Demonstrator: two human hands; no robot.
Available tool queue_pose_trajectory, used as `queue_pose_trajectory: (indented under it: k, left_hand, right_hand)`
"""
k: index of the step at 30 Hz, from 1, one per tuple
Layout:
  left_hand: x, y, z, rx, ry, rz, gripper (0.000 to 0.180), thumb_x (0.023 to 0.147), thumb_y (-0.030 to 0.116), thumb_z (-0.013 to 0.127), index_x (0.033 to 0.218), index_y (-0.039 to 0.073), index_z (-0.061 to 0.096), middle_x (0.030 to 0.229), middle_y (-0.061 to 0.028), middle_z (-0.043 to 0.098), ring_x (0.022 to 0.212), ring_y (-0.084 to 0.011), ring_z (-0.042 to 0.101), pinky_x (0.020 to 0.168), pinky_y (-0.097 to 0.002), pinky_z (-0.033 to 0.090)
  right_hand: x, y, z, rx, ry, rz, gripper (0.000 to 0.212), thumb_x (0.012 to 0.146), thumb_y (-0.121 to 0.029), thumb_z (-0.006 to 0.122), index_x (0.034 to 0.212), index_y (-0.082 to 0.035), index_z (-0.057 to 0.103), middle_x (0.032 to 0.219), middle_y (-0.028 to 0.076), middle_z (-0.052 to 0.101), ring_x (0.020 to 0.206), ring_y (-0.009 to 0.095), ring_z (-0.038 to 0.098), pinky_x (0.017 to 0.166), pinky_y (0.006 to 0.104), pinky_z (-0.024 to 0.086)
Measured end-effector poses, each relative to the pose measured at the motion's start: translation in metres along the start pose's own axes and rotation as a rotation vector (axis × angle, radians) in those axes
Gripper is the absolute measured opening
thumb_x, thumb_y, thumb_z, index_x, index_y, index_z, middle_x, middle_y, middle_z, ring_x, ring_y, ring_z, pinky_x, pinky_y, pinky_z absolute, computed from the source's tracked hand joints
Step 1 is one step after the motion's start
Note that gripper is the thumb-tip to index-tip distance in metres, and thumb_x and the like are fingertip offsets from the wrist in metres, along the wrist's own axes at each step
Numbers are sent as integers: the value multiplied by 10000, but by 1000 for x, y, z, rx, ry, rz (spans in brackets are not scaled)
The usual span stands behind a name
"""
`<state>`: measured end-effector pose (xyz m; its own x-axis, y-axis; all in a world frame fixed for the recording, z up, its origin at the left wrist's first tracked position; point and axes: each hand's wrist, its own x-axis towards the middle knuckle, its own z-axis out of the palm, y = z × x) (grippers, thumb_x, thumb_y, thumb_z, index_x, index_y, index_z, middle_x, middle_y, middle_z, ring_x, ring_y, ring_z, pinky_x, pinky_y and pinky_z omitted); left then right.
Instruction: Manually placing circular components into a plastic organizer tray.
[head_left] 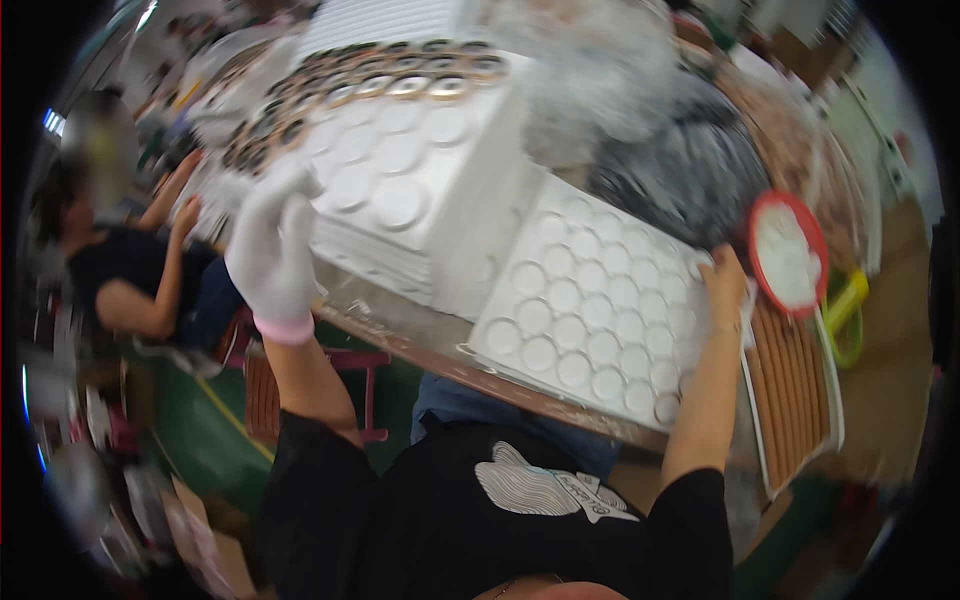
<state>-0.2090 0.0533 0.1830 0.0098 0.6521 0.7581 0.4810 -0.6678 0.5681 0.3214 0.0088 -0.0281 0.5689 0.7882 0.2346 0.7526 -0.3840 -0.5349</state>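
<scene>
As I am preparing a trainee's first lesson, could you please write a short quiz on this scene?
1. Multiple choice: which of the wearer's hands has a white glove on? A) right only; B) left only; C) both.
2. True or false: the red-rimmed round container is to the right of the bare right hand.
3. Short answer: what lies in rows on the flat white tray next to the right hand?

Key: 1. B; 2. True; 3. Round white discs.
</scene>
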Motion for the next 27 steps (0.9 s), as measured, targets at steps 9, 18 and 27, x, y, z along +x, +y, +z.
queue_pose_trajectory:
  k: [9, 18, 27]
  left_hand:
    - [50, -143, -102, 551, 294, -48, 396, 859, 313, 641, 1140, 35, 617, 1139, -162, 607, 1052, -277, 580, 927, -349, 427]
    - [59, -148, -88, 713, -251, -40, 347, 826, 175, 637, 1127, 3, 621, 1129, -201, 599, 1056, -354, 542, 965, -375, 390]
    - [59, -156, -51, 767, -127, 242, 416, 804, -70, 516, 1201, 30, 591, 1229, -161, 565, 1163, -309, 519, 990, -336, 385]
  right_hand:
    - [-10, -30, 16, -74, 29, -104, 181, 711, -100, 742, 790, -27, 597, 849, 112, 554, 752, 290, 574, 675, 374, 461]
    - [-3, -11, 2, 1, 117, -179, 77, 763, -86, 627, 825, -51, 656, 746, 150, 651, 707, 317, 629, 636, 385, 479]
    - [3, 66, -96, -2, 482, 208, 186, 777, -211, 704, 901, -72, 700, 882, 129, 678, 816, 272, 656, 725, 371, 512]
